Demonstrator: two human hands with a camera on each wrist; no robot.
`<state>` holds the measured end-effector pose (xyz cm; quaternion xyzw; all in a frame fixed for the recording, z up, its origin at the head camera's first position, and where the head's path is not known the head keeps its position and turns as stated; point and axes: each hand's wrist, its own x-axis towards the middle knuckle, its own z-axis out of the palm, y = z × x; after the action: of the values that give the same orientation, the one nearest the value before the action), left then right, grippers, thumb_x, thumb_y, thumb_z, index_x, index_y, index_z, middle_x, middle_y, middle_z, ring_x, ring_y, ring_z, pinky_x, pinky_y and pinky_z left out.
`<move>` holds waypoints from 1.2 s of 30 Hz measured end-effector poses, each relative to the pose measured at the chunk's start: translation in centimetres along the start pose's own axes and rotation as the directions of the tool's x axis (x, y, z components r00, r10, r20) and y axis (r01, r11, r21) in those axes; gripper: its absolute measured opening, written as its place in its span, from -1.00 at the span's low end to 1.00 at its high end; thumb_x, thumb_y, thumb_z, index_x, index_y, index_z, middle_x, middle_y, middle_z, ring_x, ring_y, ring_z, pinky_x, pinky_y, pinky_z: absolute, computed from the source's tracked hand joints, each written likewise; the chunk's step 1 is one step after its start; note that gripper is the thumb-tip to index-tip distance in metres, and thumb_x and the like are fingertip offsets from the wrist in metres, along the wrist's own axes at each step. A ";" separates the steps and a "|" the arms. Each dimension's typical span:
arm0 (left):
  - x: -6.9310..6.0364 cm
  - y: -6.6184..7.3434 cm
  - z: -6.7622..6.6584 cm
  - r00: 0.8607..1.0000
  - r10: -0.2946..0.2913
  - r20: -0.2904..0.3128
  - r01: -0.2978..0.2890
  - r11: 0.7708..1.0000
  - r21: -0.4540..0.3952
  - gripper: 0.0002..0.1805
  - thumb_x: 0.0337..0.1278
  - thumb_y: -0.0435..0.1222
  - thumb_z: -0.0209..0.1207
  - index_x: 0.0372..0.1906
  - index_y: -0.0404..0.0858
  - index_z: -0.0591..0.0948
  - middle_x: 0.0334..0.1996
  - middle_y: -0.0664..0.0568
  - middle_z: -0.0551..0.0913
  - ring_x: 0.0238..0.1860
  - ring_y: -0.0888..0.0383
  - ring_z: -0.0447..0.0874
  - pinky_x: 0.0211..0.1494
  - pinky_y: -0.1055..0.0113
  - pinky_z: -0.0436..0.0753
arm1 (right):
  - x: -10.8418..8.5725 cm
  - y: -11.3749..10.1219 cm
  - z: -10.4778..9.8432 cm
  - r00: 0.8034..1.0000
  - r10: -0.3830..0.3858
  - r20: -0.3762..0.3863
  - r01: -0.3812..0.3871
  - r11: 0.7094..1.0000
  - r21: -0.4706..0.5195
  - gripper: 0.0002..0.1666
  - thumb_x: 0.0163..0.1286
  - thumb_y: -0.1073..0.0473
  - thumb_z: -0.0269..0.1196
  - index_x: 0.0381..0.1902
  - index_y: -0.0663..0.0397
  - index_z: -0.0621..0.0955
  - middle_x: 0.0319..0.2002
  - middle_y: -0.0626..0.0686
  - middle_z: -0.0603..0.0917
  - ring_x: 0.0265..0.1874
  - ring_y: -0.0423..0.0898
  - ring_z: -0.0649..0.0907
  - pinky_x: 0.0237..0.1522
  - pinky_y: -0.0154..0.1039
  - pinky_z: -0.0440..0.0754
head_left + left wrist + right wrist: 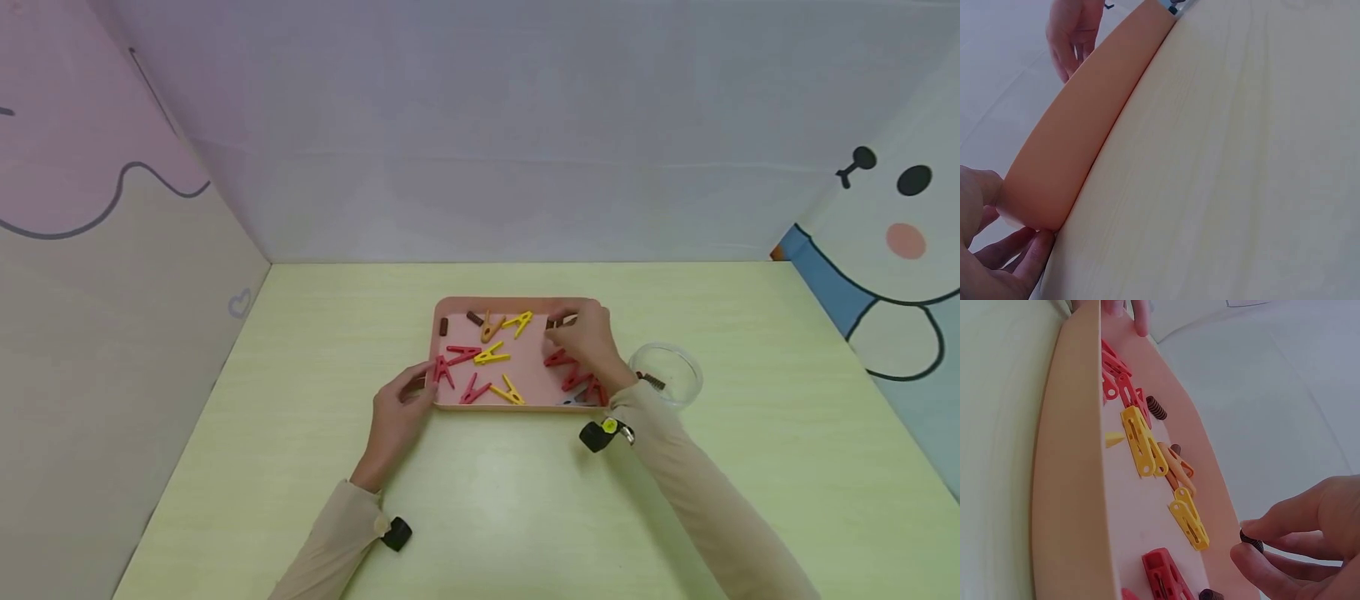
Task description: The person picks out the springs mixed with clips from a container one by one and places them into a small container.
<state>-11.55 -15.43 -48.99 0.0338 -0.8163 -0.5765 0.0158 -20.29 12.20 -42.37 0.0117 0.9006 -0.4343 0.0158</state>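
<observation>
A pink tray (517,408) holds red, yellow and orange clips and small dark ribbed pieces. My left hand (397,412) grips its left end; in the left wrist view the thumb lies against the tray wall (1066,150) and the fingers (1029,256) are at its lower edge. Over the tray's right part is my right hand (588,337). The right wrist view shows this hand (1310,544) pinching a dark ribbed piece (1251,540) between thumb and finger, near the far wall. Another ribbed piece (1211,594) lies below, beside a red clip (1165,575).
A clear round dish (678,400) stands right of the tray, partly behind the right sleeve, with a dark ribbed piece (652,382) in it. A grey clip (576,399) lies at the tray's front right. Printed cloth walls stand behind and beside the table (337,333).
</observation>
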 end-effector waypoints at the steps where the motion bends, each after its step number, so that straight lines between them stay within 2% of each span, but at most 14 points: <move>1: 0.0 0.0 0.0 1.000 0.001 0.001 -0.001 1.000 0.002 -0.63 0.21 -0.24 0.21 0.13 -0.06 0.59 0.06 0.13 0.56 0.01 0.15 0.54 0.06 0.32 0.58 | -0.1 -0.1 -0.1 1.000 -0.001 0.000 0.001 1.000 0.000 -0.86 0.12 0.33 0.33 -0.31 0.23 0.69 -0.32 0.12 0.61 -0.43 -0.02 0.59 -0.46 -0.25 0.58; 6: 0.0 0.0 0.0 1.000 0.007 0.003 -0.007 1.000 0.002 -0.63 0.21 -0.25 0.21 0.13 -0.07 0.59 0.07 0.11 0.56 0.02 0.14 0.54 0.05 0.33 0.59 | -0.4 -0.5 -0.5 1.000 -0.004 0.002 0.004 1.000 -0.005 -0.90 0.13 0.31 0.33 -0.34 0.18 0.69 -0.34 0.12 0.63 -0.44 -0.03 0.59 -0.48 -0.28 0.58; 16: 0.0 0.0 0.1 1.000 0.012 0.007 -0.012 1.000 0.000 -0.64 0.22 -0.24 0.20 0.13 -0.08 0.59 0.06 0.13 0.56 0.01 0.16 0.54 0.06 0.33 0.58 | -1.5 -1.5 -1.6 1.000 -0.005 0.021 0.005 1.000 0.005 -0.82 0.16 0.29 0.34 -0.24 0.23 0.69 -0.27 0.15 0.66 -0.39 -0.03 0.65 -0.47 -0.28 0.63; 21: 0.0 0.0 0.0 1.000 0.015 0.005 -0.015 1.000 0.009 -0.64 0.22 -0.23 0.20 0.13 -0.06 0.59 0.06 0.14 0.56 0.01 0.18 0.53 0.06 0.34 0.58 | -1.9 -1.8 -2.1 0.999 -0.037 0.013 0.037 0.999 -0.006 -0.82 0.15 0.27 0.36 -0.26 0.19 0.70 -0.26 0.14 0.68 -0.38 -0.04 0.67 -0.43 -0.25 0.65; 36: 0.0 0.0 0.0 1.000 0.014 0.003 -0.014 1.000 0.014 -0.64 0.22 -0.23 0.19 0.14 -0.07 0.58 0.07 0.14 0.56 0.02 0.17 0.53 0.07 0.32 0.57 | -3.6 -2.9 -3.6 0.998 -0.057 0.012 0.058 0.998 -0.031 -0.80 0.16 0.22 0.37 -0.24 0.15 0.69 -0.30 0.12 0.68 -0.35 -0.02 0.65 -0.51 -0.29 0.57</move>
<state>-11.53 -15.44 -48.94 0.0275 -0.8205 -0.5707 0.0185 -16.85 13.19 -37.70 -0.0170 0.9070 -0.4206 0.0086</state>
